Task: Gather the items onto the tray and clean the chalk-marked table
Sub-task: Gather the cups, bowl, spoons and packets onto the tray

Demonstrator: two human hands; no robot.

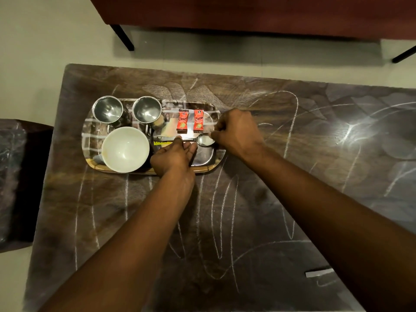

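Note:
A patterned tray sits on the left part of the dark chalk-marked table. It carries two steel cups, a white bowl and a steel plate. On the plate lie two red sachets and a spoon. My left hand reaches over the tray's near edge, and its straight fingertips touch the spoon's handle. My right hand is at the tray's right end, with its curled fingers pinching the spoon's bowl end.
White chalk scribbles cover most of the table. A short pale chalk stick lies near the front right, partly behind my right forearm. A dark cushioned seat stands at the table's left end. A red-brown sofa is beyond the far edge.

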